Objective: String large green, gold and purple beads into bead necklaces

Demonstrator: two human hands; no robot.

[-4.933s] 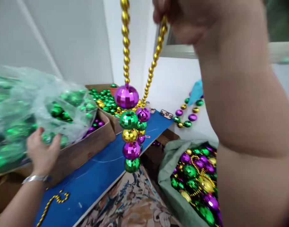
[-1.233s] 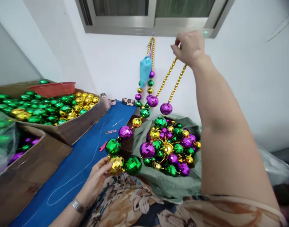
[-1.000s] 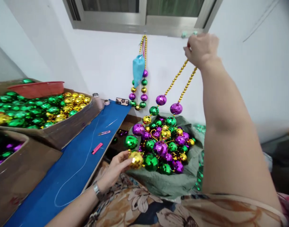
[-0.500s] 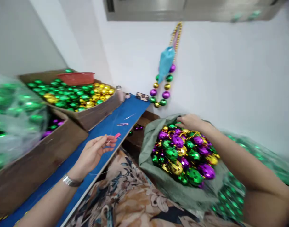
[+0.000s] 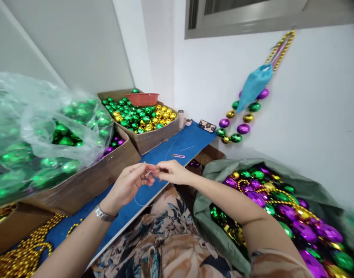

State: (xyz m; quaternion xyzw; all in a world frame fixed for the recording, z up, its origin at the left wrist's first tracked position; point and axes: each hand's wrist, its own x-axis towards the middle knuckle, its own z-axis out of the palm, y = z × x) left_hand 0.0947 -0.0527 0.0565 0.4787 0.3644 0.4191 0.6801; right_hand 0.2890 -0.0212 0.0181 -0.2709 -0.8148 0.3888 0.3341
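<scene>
My left hand [image 5: 130, 184] is over the blue tabletop with thumb and forefinger pinched. A thin pale thread [image 5: 138, 204] loops down from its fingers towards the table edge. Meeting it fingertip to fingertip, my right hand [image 5: 174, 172] is closed in a pinch too; whatever small thing may be between its fingers is hidden. Just beyond the hands lie a small pink cutter [image 5: 177, 156] and a thin needle-like rod [image 5: 187, 148]. To the right, a green sack [image 5: 203, 208] holds bead necklaces [image 5: 287, 211] in purple, green and gold.
Cardboard boxes of shiny balls [image 5: 133, 116] line the left, one with a red basket [image 5: 144, 99] on top. A clear plastic bag [image 5: 41, 127] bulges nearby. Gold bead strands [image 5: 32, 247] lie at lower left. A bottle [image 5: 181, 119] and phone [image 5: 207, 126] stand farther back.
My right hand has left the sack's rim and come to my left fingertips. The pink piece earlier at my left fingers no longer shows. The view has swung left.
</scene>
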